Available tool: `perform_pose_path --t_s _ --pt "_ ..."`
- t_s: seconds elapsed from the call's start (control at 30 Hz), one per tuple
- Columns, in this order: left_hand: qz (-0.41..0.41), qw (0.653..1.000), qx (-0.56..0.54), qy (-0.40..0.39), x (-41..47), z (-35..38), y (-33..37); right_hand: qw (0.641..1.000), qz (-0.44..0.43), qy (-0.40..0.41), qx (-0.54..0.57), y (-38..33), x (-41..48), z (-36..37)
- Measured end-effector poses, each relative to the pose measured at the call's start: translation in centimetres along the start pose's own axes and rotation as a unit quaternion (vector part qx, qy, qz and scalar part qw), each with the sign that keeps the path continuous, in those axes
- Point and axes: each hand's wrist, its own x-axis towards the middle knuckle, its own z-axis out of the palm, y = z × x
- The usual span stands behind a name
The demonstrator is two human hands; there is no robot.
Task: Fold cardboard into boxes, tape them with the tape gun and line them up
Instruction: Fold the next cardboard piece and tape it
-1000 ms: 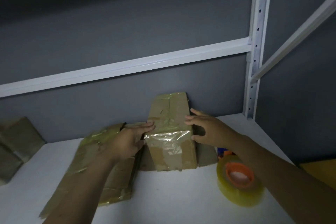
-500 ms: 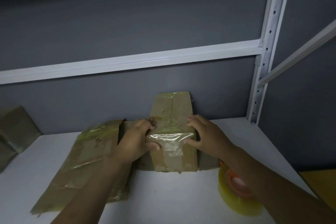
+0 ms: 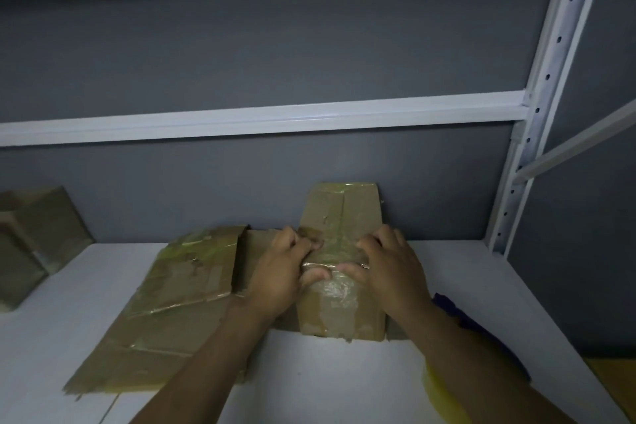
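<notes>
Lower right: yellow tape roll [image 3: 442, 396], mostly hidden behind the right forearm. Lower left: flattened cardboard [image 3: 172, 303], tape-streaked. Centre: left hand [image 3: 278, 272] and right hand [image 3: 389, 268] both grip the box [image 3: 340, 313] at its near top edge, fingers curled. Box is brown and worn, with crinkled glossy tape, far end at the grey wall [image 3: 309, 45].

The box [image 3: 344, 317] is matt brown cardboard, its front wrapped in clear glossy tape that crinkles and catches light. The flattened cardboard [image 3: 165, 313] is the same dull brown — shiny tape strips cross it. The shelf [image 3: 344, 385] is smooth and white; the upright [image 3: 543, 86] is white-painted perforated metal; the wall [image 3: 275, 45] is matt grey.
</notes>
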Motion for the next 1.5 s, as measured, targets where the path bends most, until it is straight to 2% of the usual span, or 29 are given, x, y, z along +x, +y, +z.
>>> perform_pose_path --t_s 0.07,0.13,0.27,0.37,0.47,0.53,0.63,0.7,0.83,0.9,0.93,0.97,1.03,1.1,1.17,1.23,1.33,1.43,1.5 --pt "0.019 1.000 -0.009 -0.018 0.0 -0.3 -0.3 0.999 -0.049 -0.007 -0.011 0.3 -0.2 -0.4" --pt "0.036 0.998 -0.032 -0.046 0.2 -1.1 -0.9 0.994 -0.097 -0.056 0.003 1.1 -0.5 -1.0" --pt "0.037 0.989 -0.120 -0.078 0.1 -2.2 -1.9 0.978 -0.075 -0.155 0.116 3.7 -1.2 -3.0" --pt "0.012 0.986 -0.157 -0.060 -0.3 -1.8 -1.6 0.987 -0.055 -0.124 0.091 3.0 -1.0 -3.3" --pt "-0.030 0.991 -0.131 -0.021 -0.3 -0.9 -0.7 0.997 -0.011 -0.074 -0.018 -0.6 -0.1 -2.1" --pt "-0.034 0.992 -0.121 -0.003 -0.4 -0.4 -0.7 0.997 -0.011 -0.065 -0.032 -1.6 0.1 -1.6" --pt "-0.015 0.989 -0.147 -0.023 -0.7 -0.9 -1.2 0.994 -0.064 -0.078 0.049 0.6 -0.1 -2.0" --pt "0.002 0.987 -0.153 -0.058 -0.8 -1.3 -1.0 0.978 -0.061 -0.146 0.137 3.1 -0.5 -2.9" --pt "0.020 0.985 -0.138 -0.106 -0.8 -2.1 1.4 0.959 -0.042 -0.215 0.179 6.7 -0.7 -4.8" --pt "-0.026 0.978 -0.178 -0.108 -0.1 -2.5 2.8 0.956 -0.059 -0.229 0.171 7.9 -0.8 -5.5" --pt "-0.038 0.982 -0.164 -0.088 0.7 -2.6 3.2 0.956 -0.063 -0.235 0.164 8.2 -0.9 -5.8" --pt "-0.034 0.991 -0.114 -0.068 1.6 -2.5 3.1 0.956 -0.063 -0.238 0.161 8.5 -0.9 -6.1" --pt "-0.029 0.996 -0.002 -0.087 3.9 -1.6 1.7 0.956 -0.060 -0.236 0.165 8.6 -1.0 -6.6" --pt "-0.112 0.983 0.026 -0.140 6.0 -0.6 -0.3 0.954 -0.050 -0.240 0.174 8.4 -1.3 -6.7" --pt "-0.196 0.963 -0.006 -0.184 7.6 0.1 -1.7 0.952 -0.020 -0.238 0.190 8.0 -1.7 -6.6" --pt "-0.231 0.952 -0.043 -0.196 8.4 0.7 -2.5 0.958 0.015 -0.227 0.175 7.5 -2.0 -6.5" --pt "-0.241 0.957 -0.071 -0.147 8.1 1.1 -2.8 0.966 0.075 -0.221 0.112 5.5 -2.9 -6.7" --pt "-0.254 0.950 -0.134 -0.124 7.5 1.1 -3.3 0.952 0.143 -0.237 0.134 2.6 -4.2 -6.8" --pt "-0.262 0.948 -0.127 -0.130 7.6 0.9 -3.9 0.953 0.162 -0.209 0.150 1.5 -4.6 -6.3"
